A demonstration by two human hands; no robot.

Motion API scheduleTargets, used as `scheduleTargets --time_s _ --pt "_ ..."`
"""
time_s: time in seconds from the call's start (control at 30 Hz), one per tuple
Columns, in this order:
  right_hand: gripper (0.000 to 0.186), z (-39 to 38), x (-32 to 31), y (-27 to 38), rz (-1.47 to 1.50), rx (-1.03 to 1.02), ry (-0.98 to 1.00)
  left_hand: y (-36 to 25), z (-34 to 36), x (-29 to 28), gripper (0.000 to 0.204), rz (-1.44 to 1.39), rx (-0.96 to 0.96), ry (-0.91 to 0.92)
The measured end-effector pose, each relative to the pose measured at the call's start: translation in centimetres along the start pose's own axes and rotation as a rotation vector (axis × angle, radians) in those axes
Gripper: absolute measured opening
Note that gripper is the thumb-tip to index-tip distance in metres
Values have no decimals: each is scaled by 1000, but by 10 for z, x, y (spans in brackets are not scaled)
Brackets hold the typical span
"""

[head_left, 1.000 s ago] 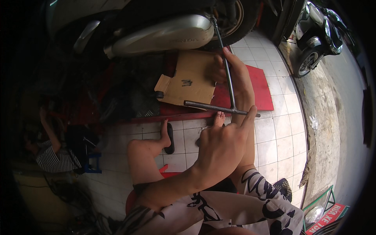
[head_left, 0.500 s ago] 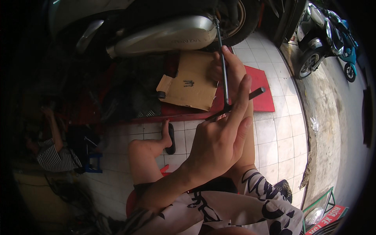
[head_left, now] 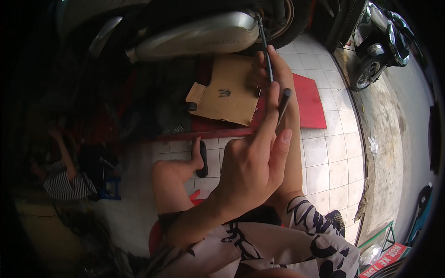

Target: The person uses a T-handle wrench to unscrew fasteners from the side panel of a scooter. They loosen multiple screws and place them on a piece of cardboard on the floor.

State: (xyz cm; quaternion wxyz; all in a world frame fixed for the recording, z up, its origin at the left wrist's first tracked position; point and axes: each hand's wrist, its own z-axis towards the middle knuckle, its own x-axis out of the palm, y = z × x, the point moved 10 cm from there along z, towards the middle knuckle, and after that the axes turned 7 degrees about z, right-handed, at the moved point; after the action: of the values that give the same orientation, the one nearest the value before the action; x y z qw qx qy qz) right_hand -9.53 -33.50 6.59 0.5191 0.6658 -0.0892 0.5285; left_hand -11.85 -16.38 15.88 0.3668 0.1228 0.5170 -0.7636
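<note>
My right hand (head_left: 273, 72), upper centre, is closed around the shaft (head_left: 263, 34) of a dark T-handle wrench, whose far end meets the scooter beside its silver casing (head_left: 194, 37). My left hand (head_left: 250, 162) is nearer, index finger stretched along the crossbar (head_left: 285, 98) and touching it, thumb held apart; its other fingers are partly hidden. Behind my hands, a cardboard sheet (head_left: 222, 109) rests on a red platform (head_left: 308, 106), with several small bolts (head_left: 224, 93) and a dark cylindrical piece (head_left: 191, 106) on it.
A person (head_left: 69, 180) in a striped top sits by a blue stool (head_left: 111, 187) at left. Tiled floor (head_left: 338, 171) borders concrete pavement, where a scooter (head_left: 380, 41) stands. A red sign (head_left: 382, 259) is at lower right, near part of a blue vehicle (head_left: 419, 213). My bent leg is below the platform.
The crossbar has swung from sideways to pointing away from me, my left index finger moving up with it. The blue vehicle has moved down along the road at the right.
</note>
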Motion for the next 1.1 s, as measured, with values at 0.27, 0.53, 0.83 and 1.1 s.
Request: scheduleTargets --time_s 0.27,0.53,0.83,1.1 --pt "37 9 -1 -2 -9 -37 111 25 -28 48 52 174 -112 338" --pt "38 14 -8 0 11 -46 51 11 1 -21 36 -32 -77 -188" --pt "38 2 -12 9 -189 74 82 -20 19 3 48 229 226 -162" --pt "37 -9 5 -13 -190 184 86 -2 -15 58 47 507 185 70"
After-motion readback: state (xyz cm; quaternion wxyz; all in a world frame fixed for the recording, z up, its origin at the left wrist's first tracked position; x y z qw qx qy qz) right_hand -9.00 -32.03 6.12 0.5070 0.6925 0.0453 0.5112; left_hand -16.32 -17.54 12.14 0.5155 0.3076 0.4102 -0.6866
